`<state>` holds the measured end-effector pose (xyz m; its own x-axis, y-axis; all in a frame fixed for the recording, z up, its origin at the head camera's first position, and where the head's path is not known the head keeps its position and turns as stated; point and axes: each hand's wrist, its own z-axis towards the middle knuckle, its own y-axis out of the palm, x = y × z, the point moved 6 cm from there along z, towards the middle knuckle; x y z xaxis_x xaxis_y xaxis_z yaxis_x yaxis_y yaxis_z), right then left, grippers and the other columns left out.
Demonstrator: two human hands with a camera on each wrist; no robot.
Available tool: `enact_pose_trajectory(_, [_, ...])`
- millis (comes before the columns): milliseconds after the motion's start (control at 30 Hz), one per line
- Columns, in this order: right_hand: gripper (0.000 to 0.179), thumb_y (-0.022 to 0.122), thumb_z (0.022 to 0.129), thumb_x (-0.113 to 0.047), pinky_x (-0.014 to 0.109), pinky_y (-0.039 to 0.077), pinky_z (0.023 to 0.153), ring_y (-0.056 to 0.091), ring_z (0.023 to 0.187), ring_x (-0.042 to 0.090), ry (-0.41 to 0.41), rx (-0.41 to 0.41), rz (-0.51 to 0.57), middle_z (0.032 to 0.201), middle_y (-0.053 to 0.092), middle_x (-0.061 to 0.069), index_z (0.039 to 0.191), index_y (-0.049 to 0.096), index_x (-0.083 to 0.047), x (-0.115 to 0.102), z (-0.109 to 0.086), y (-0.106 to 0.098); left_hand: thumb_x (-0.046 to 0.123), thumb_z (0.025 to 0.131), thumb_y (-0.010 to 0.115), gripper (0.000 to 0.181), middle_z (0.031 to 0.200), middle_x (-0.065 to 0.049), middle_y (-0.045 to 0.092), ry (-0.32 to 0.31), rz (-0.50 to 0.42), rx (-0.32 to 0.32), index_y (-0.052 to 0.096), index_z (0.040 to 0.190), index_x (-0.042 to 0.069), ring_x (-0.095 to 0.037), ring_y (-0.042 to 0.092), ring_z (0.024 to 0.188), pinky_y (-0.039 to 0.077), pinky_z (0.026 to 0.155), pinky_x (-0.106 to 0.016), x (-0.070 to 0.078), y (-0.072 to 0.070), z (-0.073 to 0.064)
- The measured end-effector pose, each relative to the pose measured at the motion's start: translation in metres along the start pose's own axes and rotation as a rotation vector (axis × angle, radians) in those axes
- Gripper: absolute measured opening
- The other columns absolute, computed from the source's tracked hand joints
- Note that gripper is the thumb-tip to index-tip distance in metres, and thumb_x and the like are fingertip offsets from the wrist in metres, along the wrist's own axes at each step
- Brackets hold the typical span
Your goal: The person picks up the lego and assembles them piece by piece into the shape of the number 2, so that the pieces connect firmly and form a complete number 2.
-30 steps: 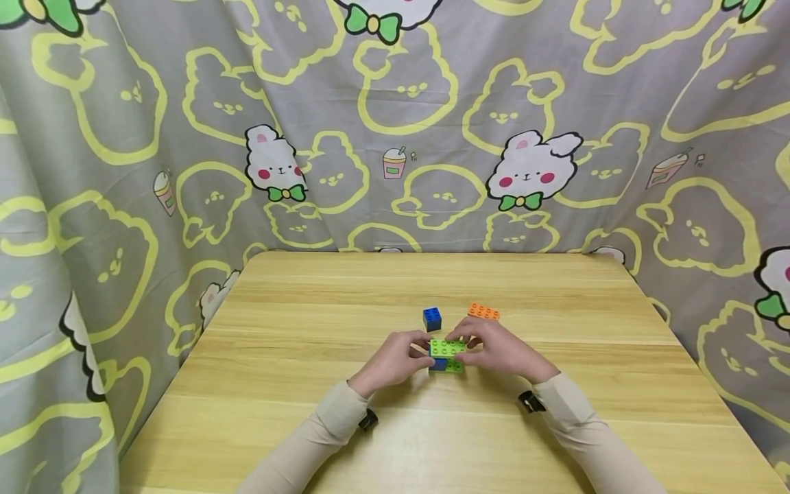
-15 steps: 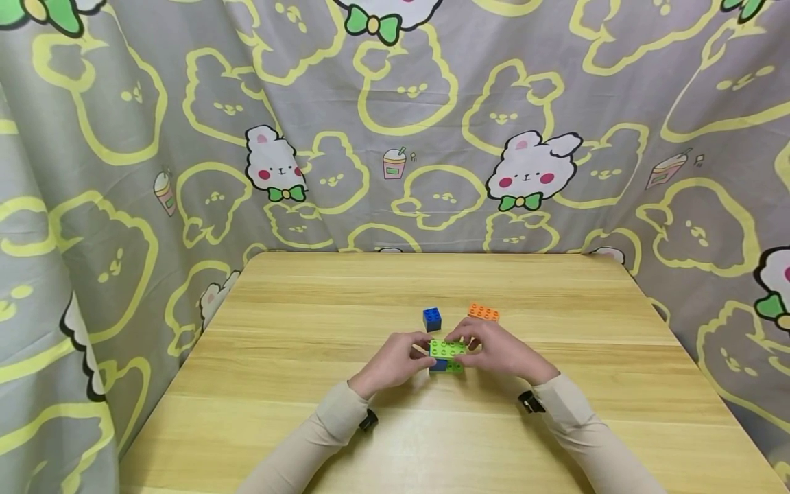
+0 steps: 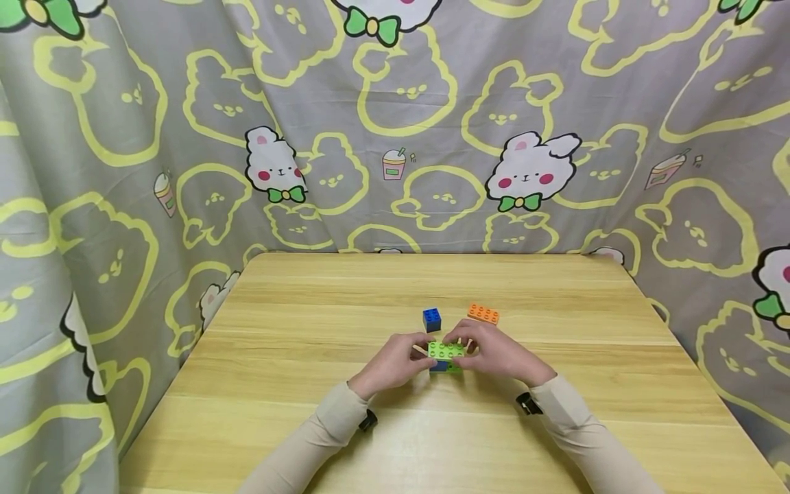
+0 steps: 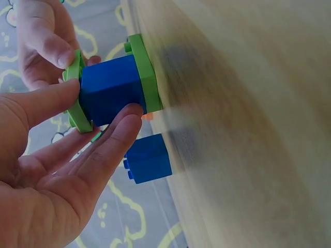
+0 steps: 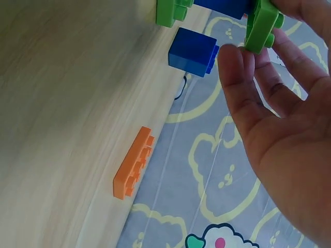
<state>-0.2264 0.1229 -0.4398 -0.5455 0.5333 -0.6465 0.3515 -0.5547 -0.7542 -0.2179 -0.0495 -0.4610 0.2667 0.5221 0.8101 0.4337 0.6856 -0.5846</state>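
In the head view, both hands meet at a small stack of toy building bricks. A flat lime-green brick (image 3: 446, 350) lies on top, a blue brick (image 4: 111, 88) under it, and another green brick (image 4: 145, 75) at the bottom, by the tabletop. My left hand (image 3: 395, 360) grips the left end of the stack, thumb near the joint of blue and upper green, fingers along the blue side. My right hand (image 3: 496, 351) pinches the overhanging right end of the upper green brick between thumb and fingers. That brick looks slightly tilted in the right wrist view.
Behind the stack stands a separate blue brick (image 3: 432, 320), studs up. An orange brick (image 3: 483, 314) lies behind the right hand. The wooden table (image 3: 296, 295) runs back to a patterned curtain (image 3: 395, 137).
The right hand and the upper green brick have shifted slightly left, so less of the lower green brick shows. Both hands keep their hold; the loose bricks stay put.
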Motion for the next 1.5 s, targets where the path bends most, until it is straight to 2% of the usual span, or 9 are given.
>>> enact_pose_trajectory(233, [0.032, 0.079, 0.092, -0.024, 0.029, 0.060, 0.082, 0.063, 0.099, 0.010, 0.008, 0.013, 0.048, 0.113, 0.067, -0.005, 0.122, 0.070, -0.015, 0.002, 0.001, 0.005, 0.017, 0.098, 0.071, 0.035, 0.121, -0.009, 0.072, -0.006, 0.008, 0.016, 0.067, 0.131, 0.006, -0.019, 0.074, 0.099, 0.059, 0.080, -0.021, 0.000, -0.001, 0.000])
enact_pose_trajectory(333, [0.034, 0.078, 0.093, -0.026, 0.030, 0.060, 0.082, 0.062, 0.098, 0.010, 0.013, 0.011, 0.067, 0.115, 0.067, -0.005, 0.125, 0.069, -0.015, 0.002, 0.002, 0.008, 0.015, 0.097, 0.072, 0.034, 0.120, -0.010, 0.072, 0.004, 0.002, 0.021, 0.068, 0.129, 0.005, -0.020, 0.075, 0.098, 0.059, 0.080, -0.022, 0.000, -0.001, 0.000])
enact_pose_trajectory(500, [0.032, 0.077, 0.093, -0.025, 0.028, 0.059, 0.080, 0.061, 0.094, 0.009, 0.022, 0.021, 0.055, 0.114, 0.068, -0.005, 0.123, 0.070, -0.015, 0.002, 0.002, 0.011, 0.016, 0.097, 0.072, 0.035, 0.122, -0.012, 0.072, 0.016, -0.005, 0.015, 0.068, 0.130, 0.003, -0.021, 0.075, 0.098, 0.060, 0.081, -0.023, 0.000, -0.002, 0.000])
enact_pose_trajectory(700, [0.030, 0.078, 0.093, -0.026, 0.024, 0.058, 0.077, 0.061, 0.093, 0.008, 0.013, 0.030, 0.044, 0.113, 0.068, -0.006, 0.121, 0.071, -0.017, 0.003, 0.002, 0.011, 0.019, 0.100, 0.069, 0.036, 0.126, -0.010, 0.071, 0.026, 0.017, -0.004, 0.067, 0.133, 0.005, -0.017, 0.074, 0.099, 0.058, 0.080, -0.021, 0.000, -0.002, -0.001])
enact_pose_trajectory(1033, [0.030, 0.077, 0.093, -0.027, 0.029, 0.059, 0.079, 0.062, 0.093, 0.008, 0.019, 0.033, 0.042, 0.113, 0.069, -0.007, 0.122, 0.071, -0.018, 0.000, 0.002, 0.010, 0.016, 0.099, 0.069, 0.032, 0.119, -0.009, 0.074, 0.051, 0.041, 0.002, 0.069, 0.130, 0.006, -0.014, 0.074, 0.097, 0.057, 0.081, -0.019, 0.002, -0.004, -0.001])
enact_pose_trajectory(1200, [0.029, 0.078, 0.093, -0.025, 0.026, 0.058, 0.079, 0.064, 0.094, 0.008, 0.016, 0.032, 0.032, 0.113, 0.069, -0.006, 0.121, 0.072, -0.017, -0.002, 0.003, 0.009, 0.015, 0.098, 0.070, 0.031, 0.118, -0.011, 0.074, 0.064, 0.028, 0.011, 0.070, 0.127, 0.004, -0.018, 0.075, 0.098, 0.059, 0.082, -0.022, 0.002, -0.003, 0.000])
enact_pose_trajectory(1500, [0.029, 0.078, 0.093, -0.025, 0.027, 0.059, 0.080, 0.064, 0.095, 0.010, 0.026, 0.025, 0.006, 0.114, 0.070, -0.005, 0.120, 0.072, -0.017, -0.002, 0.003, 0.009, 0.018, 0.099, 0.070, 0.036, 0.119, -0.010, 0.073, 0.048, 0.025, 0.006, 0.067, 0.132, 0.004, -0.017, 0.074, 0.097, 0.058, 0.082, -0.020, 0.000, -0.004, 0.000])
